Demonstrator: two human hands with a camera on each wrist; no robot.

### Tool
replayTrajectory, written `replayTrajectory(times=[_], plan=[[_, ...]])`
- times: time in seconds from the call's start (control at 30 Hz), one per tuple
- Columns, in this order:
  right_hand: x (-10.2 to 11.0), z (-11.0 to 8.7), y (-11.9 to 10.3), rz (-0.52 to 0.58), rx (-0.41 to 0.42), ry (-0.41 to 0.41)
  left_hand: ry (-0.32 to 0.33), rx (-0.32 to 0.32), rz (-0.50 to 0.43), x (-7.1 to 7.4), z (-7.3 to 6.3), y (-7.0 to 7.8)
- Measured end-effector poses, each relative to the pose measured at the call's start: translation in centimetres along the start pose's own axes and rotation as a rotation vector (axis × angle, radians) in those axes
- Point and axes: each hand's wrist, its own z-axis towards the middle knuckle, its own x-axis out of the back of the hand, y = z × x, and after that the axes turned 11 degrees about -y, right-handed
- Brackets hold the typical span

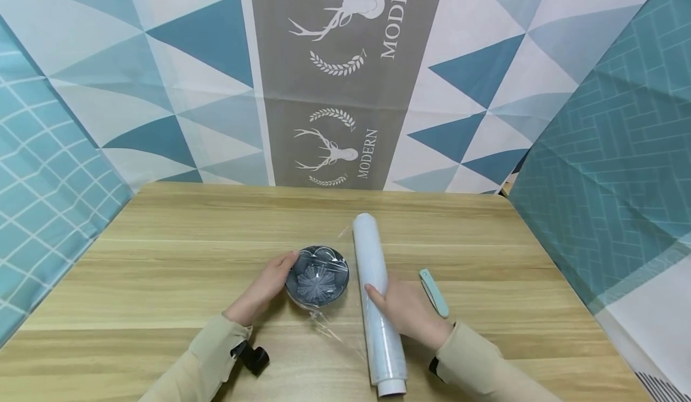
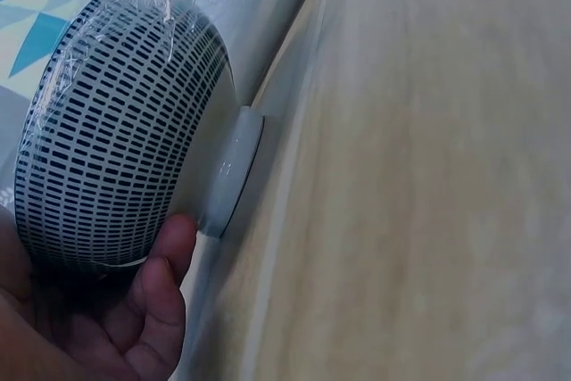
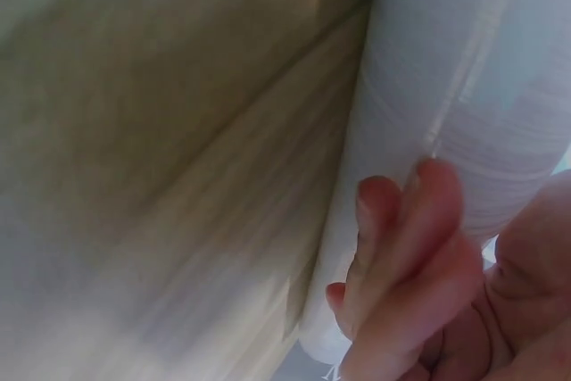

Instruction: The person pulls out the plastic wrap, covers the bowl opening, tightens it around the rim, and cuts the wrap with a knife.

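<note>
My left hand (image 1: 270,283) grips the left side of a bowl (image 1: 317,276) that has clear film over its top. In the left wrist view, the bowl (image 2: 125,122) shows a pale outside with rows of dark dashes and a short foot. My fingers (image 2: 162,310) curl under its side. To the right lies a long roll of cling film (image 1: 372,294), lengthwise on the table. My right hand (image 1: 407,309) holds the roll from its right side, thumb on top. In the right wrist view, bent fingers (image 3: 419,247) rest against the wrapped roll (image 3: 446,69).
A mint-green folded knife or cutter (image 1: 434,293) lies on the wooden table (image 1: 189,258), right of my right hand. Loose film (image 1: 329,329) trails from the bowl toward the roll. Patterned cloth (image 1: 205,78) hangs behind the table and along both sides.
</note>
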Motion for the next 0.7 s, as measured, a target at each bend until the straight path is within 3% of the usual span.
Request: replayTrajectory(times=[0.23, 0.7], plan=[[-0.02, -0.4, -0.09, 0.003, -0.023, -0.017, -0.018, -0.009, -0.003, 0.22, 0.08, -0.11], [0.44, -0.26, -0.2, 0.073, -0.01, -0.046, -0.047, 0.038, 0.022, 0.56, -0.01, 0.34]])
